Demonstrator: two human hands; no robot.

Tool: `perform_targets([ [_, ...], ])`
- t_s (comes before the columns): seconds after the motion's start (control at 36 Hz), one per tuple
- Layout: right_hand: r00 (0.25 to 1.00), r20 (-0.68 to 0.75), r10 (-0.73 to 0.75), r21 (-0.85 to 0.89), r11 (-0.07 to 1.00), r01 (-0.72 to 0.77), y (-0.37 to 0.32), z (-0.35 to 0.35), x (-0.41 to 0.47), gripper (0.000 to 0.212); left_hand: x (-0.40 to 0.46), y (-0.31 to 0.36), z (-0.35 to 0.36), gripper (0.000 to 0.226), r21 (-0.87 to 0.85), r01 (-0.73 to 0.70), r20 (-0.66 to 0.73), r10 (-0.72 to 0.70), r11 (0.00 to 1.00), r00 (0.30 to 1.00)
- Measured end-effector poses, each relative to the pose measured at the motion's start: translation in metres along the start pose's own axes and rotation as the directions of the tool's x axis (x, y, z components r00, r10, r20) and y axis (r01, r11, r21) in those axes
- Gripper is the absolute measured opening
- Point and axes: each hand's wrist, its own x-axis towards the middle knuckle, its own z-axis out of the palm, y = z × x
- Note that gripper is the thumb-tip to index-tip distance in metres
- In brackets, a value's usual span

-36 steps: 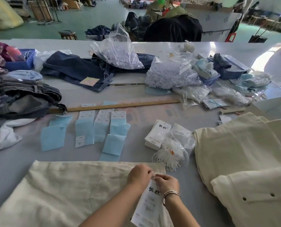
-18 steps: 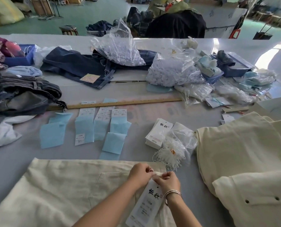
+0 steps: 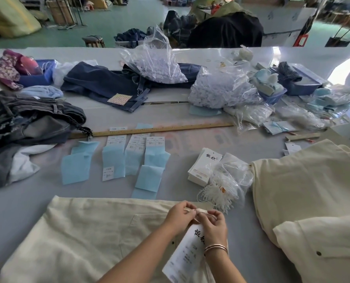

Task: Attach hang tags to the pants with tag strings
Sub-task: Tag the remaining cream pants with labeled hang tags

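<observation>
Cream pants [image 3: 84, 237] lie flat on the grey table in front of me. My left hand [image 3: 178, 216] and my right hand [image 3: 212, 224] meet at the waistband, fingertips pinching a white tag string [image 3: 196, 211] between them. A white hang tag [image 3: 187, 254] with black characters hangs under my right wrist, over the pants. A stack of white hang tags [image 3: 203, 166] and a clear bag spilling white tag strings [image 3: 221, 193] lie just beyond my hands.
A pile of cream pants [image 3: 313, 190] sits at the right. Blue and white size labels [image 3: 129, 160] lie in rows past the pants, behind them a wooden ruler [image 3: 149, 129]. Dark jeans [image 3: 27, 123], denim [image 3: 100, 84] and plastic bags [image 3: 221, 88] crowd the far table.
Both hands have shifted slightly up toward the waistband edge, staying together on the string. The hang tag has swung with them, tilting under my right wrist.
</observation>
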Motion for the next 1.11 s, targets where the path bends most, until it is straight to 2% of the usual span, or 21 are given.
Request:
perform_targets([
  [0.14,1.0,0.009,-0.03,-0.072,0.997,0.03,0.001,0.0,0.0,0.026,0.002,0.003,0.001,0.013,-0.007,0.021,-0.036,-0.022,1.0,0.999],
  [0.28,0.999,-0.033,-0.044,-0.219,0.975,0.035,0.001,0.003,0.003,0.03,0.0,0.001,0.0,0.009,0.146,-0.051,-0.039,0.058,0.988,0.998],
  [0.44,0.991,-0.133,0.023,-0.106,0.994,-0.037,0.005,0.01,0.011,0.028,-0.001,-0.003,0.002,0.005,0.146,-0.047,-0.038,0.053,0.988,0.998],
  [0.56,0.995,-0.071,0.068,0.036,0.997,-0.066,0.005,0.01,0.008,0.03,0.002,-0.002,-0.001,0.003,0.058,0.002,-0.033,0.0,0.998,0.999],
  [0.67,0.995,0.02,0.098,0.192,0.976,-0.1,0.004,0.003,0.0,0.023,0.001,0.0,-0.001,0.013,-0.051,0.049,-0.007,-0.05,0.997,0.999],
  [0.75,0.992,0.039,0.118,0.259,0.958,-0.124,0.001,0.003,-0.006,0.022,0.0,0.002,0.001,0.016,0.066,0.033,-0.033,-0.031,0.997,0.999],
  [0.86,0.99,0.049,0.134,0.288,0.947,-0.143,-0.006,0.004,-0.007,0.028,-0.002,0.003,0.001,0.015,0.11,-0.023,-0.066,0.031,0.994,0.997],
  [0.97,0.995,0.045,0.088,0.223,0.97,-0.096,-0.013,0.007,-0.009,0.028,-0.006,0.002,-0.001,0.015,0.062,-0.075,-0.119,0.082,0.995,0.99],
  [1.06,0.996,0.033,0.088,0.199,0.976,-0.093,-0.012,0.007,-0.011,0.027,-0.007,0.001,-0.003,0.013,0.109,-0.111,-0.174,0.129,0.988,0.976],
  [1.11,0.996,0.041,0.081,0.186,0.979,-0.087,-0.012,0.006,-0.012,0.028,-0.007,0.003,-0.005,0.01,0.133,-0.139,-0.161,0.16,0.981,0.974],
])
